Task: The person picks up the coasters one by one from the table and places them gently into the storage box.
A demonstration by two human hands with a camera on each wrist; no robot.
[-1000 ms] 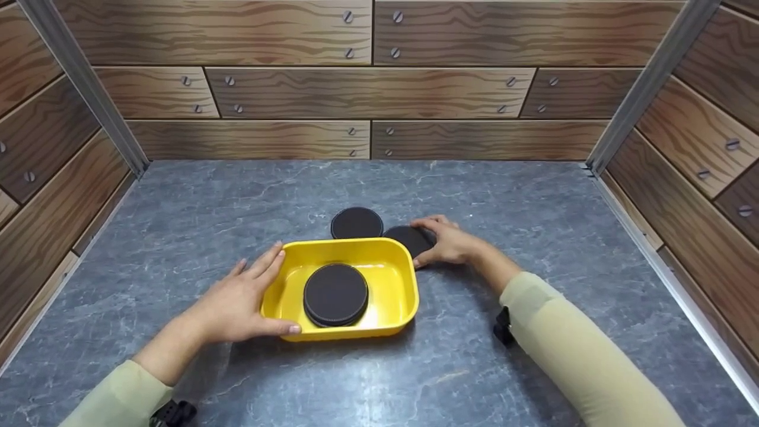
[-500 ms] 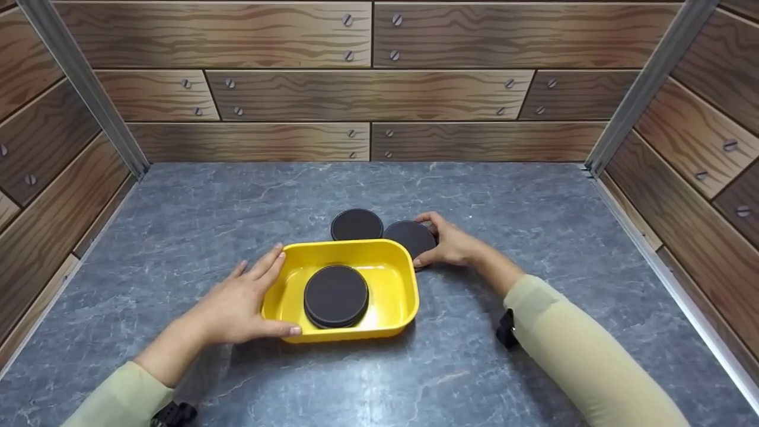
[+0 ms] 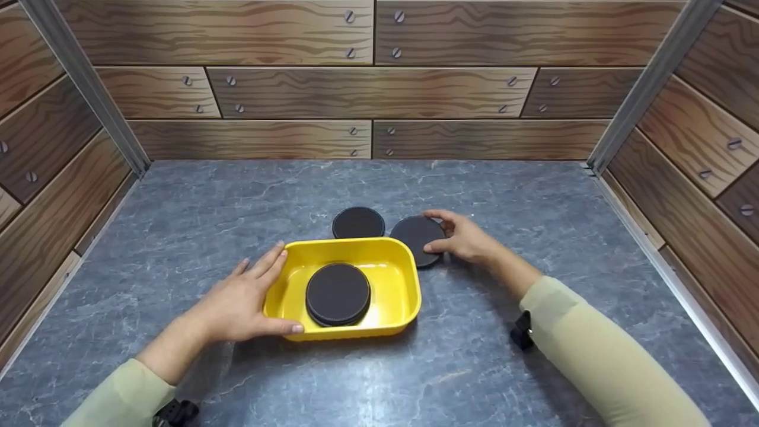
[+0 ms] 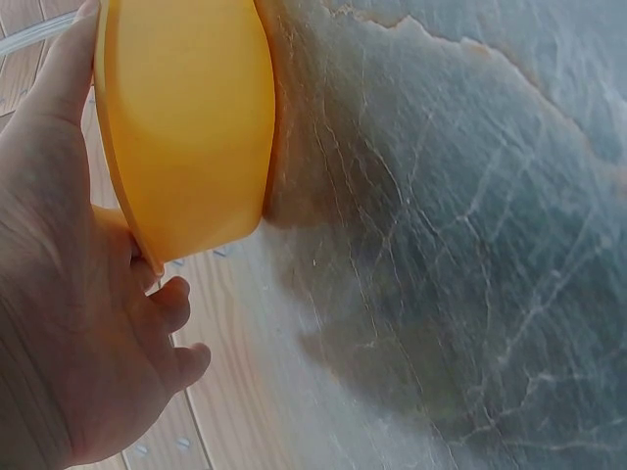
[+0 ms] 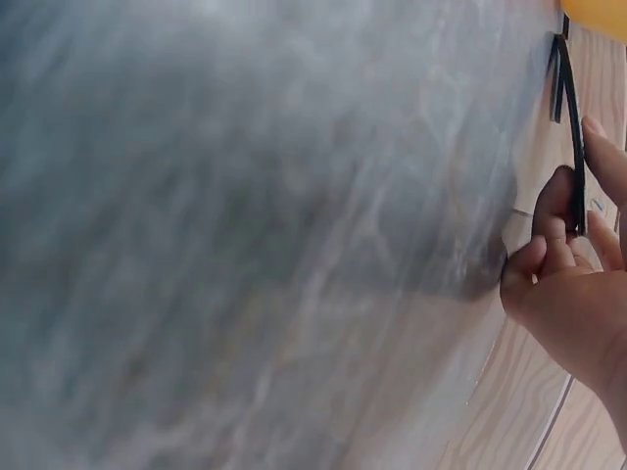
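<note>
A yellow plastic tray (image 3: pixel 394 287) with rounded corners stands in the middle of the table. Inside it lies a short stack of round black coasters (image 3: pixel 338 293) with stitched edges. My left hand (image 3: pixel 237 305) grips the tray's left end, thumb over the near rim and fingers along the left side. Between thumb and fingers, my right hand (image 3: pixel 465 237) pinches a black coaster (image 3: pixel 409 234) beyond the tray's far right corner. The right wrist view shows the held coaster (image 5: pixel 576 127) edge-on and tilted, its near edge raised. Another coaster (image 3: pixel 358 222) lies flat behind the tray, partly hidden by its rim.
The grey marbled tabletop (image 3: pixel 207 207) stretches out on all sides. Wood-patterned panels (image 3: pixel 373 92) close off the back and both sides, with metal posts (image 3: pixel 646 86) at the corners.
My right hand has moved slightly right and back with the coaster, which is drawn away from the tray and the other coaster. The left hand and tray stay put.
</note>
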